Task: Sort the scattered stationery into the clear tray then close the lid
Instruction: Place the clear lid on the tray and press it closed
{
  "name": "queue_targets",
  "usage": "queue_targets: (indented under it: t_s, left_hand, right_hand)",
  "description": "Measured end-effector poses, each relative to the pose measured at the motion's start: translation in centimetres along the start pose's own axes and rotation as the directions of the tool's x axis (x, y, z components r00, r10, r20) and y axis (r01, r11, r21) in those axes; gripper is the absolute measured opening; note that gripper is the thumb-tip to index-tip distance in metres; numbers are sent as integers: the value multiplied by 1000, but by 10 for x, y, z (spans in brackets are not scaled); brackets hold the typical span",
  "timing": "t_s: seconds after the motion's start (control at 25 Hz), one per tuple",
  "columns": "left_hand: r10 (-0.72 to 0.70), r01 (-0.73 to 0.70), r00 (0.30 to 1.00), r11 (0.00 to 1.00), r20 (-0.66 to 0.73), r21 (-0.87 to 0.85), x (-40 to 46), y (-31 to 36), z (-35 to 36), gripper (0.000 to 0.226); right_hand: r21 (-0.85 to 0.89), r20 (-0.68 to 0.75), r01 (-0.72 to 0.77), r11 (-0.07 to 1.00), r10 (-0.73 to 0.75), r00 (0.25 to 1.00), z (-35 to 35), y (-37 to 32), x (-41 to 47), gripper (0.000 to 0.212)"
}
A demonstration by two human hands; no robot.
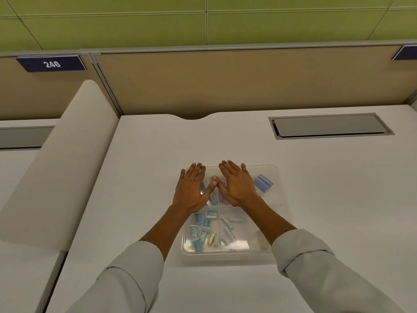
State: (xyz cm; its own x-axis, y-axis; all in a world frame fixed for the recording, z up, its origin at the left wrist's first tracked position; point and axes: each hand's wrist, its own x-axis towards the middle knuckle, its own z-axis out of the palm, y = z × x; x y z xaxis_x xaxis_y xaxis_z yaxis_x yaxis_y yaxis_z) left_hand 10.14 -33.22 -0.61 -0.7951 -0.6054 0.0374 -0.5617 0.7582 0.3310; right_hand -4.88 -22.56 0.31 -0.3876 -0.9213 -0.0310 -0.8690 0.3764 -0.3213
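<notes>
Nearest, two pale sleeves (126, 283) reach forward over the white desk (327, 199). The clear tray (278, 177) sits mid-desk with its lid on; small blue and yellow erasers (199, 231) fill its near-left compartment and white pieces lie beside them. Both hands lie flat on the lid's far half, the left hand (190, 190) and right hand (237, 186) with fingers straight and spread, thumbs touching, apparently pressing it shut. Beyond are a grey cable hatch (329, 125), a tan partition (225, 82) and a plate numbered 246 (51, 63).
</notes>
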Motion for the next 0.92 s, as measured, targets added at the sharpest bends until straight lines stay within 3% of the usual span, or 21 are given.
queue_targets:
  t_s: [0.12,0.28,0.52,0.92]
  left_hand:
    - [3,-3,1000,1000,1,27,2,-1,2,89]
    - [11,-12,1000,998,16,65,1,-2,0,95]
    - [33,-39,998,993,58,107,-1,-3,-1,105]
    - [38,-44,998,992,54,114,-1,-1,0,107]
  right_hand:
    - [11,2,17,1000,-17,1000,-2,3,-1,101]
    - [72,123,27,997,-36,992,-26,18,-2,74]
    - [-122,61,-136,983,144,988,-36,105,-57,92]
    - [43,31,-223,974,222,975,-29,114,-64,93]
